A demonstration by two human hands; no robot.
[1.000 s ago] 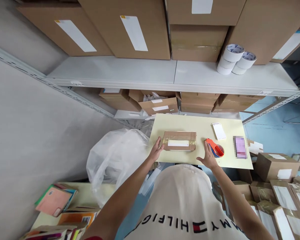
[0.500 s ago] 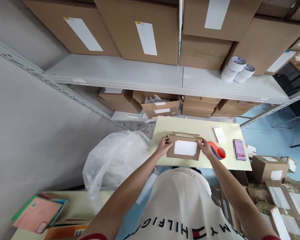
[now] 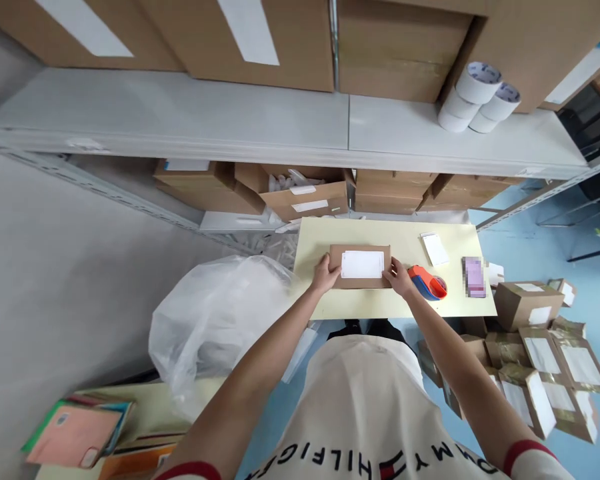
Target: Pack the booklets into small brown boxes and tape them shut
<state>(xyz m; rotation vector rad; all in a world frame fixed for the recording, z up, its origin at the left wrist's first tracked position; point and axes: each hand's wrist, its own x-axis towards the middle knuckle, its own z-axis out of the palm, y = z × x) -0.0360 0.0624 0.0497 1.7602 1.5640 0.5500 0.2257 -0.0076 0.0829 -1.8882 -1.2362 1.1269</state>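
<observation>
A brown cardboard box (image 3: 360, 283) with a white label (image 3: 363, 264) on its upper face is held at the middle of the pale yellow table (image 3: 330, 305). My left hand (image 3: 325, 273) grips its left end, thumb over the near side. At the right end, my right hand (image 3: 399, 275) closes its fingers on the box's edge. Just right of that hand is an orange and blue tape dispenser (image 3: 427, 283). Whether the box rests fully on the table, I cannot tell.
White cards (image 3: 435, 249) and a blurred purple item (image 3: 474, 277) lie on the table's right side. Shelving (image 3: 280, 133) with cartons and tape rolls (image 3: 473, 100) stands ahead. A plastic bag (image 3: 220, 313) bulges at left; taped boxes (image 3: 530, 307) pile up at right.
The box has tipped so that its labelled face now points up; the taped side that showed along its top is out of sight. Both hands kept hold. The camera view has shifted.
</observation>
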